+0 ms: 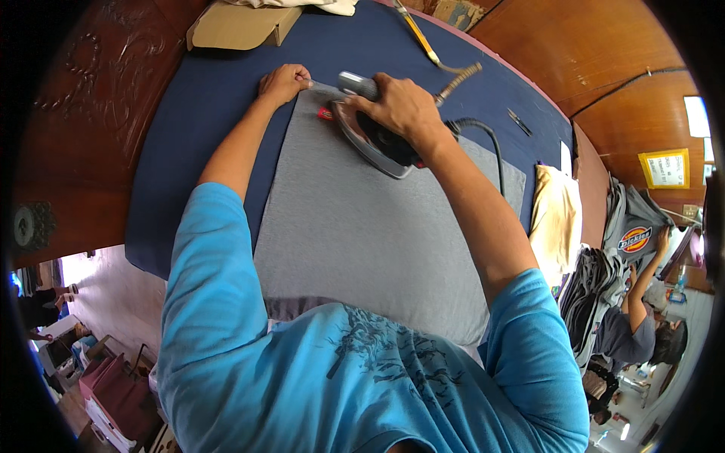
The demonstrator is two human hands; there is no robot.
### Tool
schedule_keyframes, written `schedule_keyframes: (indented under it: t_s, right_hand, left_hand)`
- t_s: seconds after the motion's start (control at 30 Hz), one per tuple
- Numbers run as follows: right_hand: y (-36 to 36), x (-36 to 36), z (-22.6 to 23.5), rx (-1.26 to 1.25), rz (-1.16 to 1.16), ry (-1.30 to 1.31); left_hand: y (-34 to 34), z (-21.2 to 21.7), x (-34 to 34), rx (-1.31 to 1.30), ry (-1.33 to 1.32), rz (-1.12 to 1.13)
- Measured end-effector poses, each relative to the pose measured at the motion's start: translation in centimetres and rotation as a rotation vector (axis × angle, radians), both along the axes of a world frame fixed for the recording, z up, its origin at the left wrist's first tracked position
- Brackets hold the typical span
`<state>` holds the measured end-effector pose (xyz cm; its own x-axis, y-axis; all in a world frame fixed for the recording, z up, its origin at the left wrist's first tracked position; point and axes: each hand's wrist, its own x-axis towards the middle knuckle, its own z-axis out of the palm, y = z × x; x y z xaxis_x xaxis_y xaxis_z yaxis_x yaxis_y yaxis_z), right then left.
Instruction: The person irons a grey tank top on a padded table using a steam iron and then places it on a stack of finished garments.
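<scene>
A grey garment (355, 226) lies spread flat on the dark blue covered table (204, 136), its near end running up against my body. My left hand (285, 83) is at its far left corner, fingers pinched together on the edge of the cloth. An electric iron (372, 156) rests on the far part of the garment, tilted across it. My right hand (404, 107) wraps round the iron's handle and is slightly blurred. Next to the iron's left side shows a small red label (325, 113). The iron's black cord (495, 140) trails over the garment's right side.
Cardboard (234, 26) lies at the far left. A yellow tube with a hose (415, 34) hangs at the back. Thin dark tools (519, 121) lie far right. Folded cream cloth (555, 219) and stacked dark garments (593, 294) stand right, beside another person (630, 332) holding a grey shirt.
</scene>
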<state>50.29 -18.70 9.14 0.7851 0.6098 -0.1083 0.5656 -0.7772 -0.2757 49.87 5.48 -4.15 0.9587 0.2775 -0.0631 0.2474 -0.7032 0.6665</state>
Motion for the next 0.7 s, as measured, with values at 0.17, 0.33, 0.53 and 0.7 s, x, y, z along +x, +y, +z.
schedule_keyframes:
  t_s: [0.17,0.33,0.53,0.7]
  right_hand:
    - [4.9,1.4,-0.7,0.009,0.127,-0.042]
    - [7.4,2.5,-0.9,0.019,0.205,-0.109]
    - [7.2,4.0,-1.6,0.052,0.218,-0.105]
    - [6.7,4.3,-0.5,-0.015,0.192,-0.012]
  left_hand:
    - [3.3,-1.2,0.6,-0.156,0.012,-0.149]
    - [2.8,0.6,-3.1,-0.225,-0.701,0.375]
    - [-15.4,15.5,-12.9,-1.118,-1.078,-0.115]
    - [-26.9,24.6,-17.6,-2.116,-0.409,-1.283]
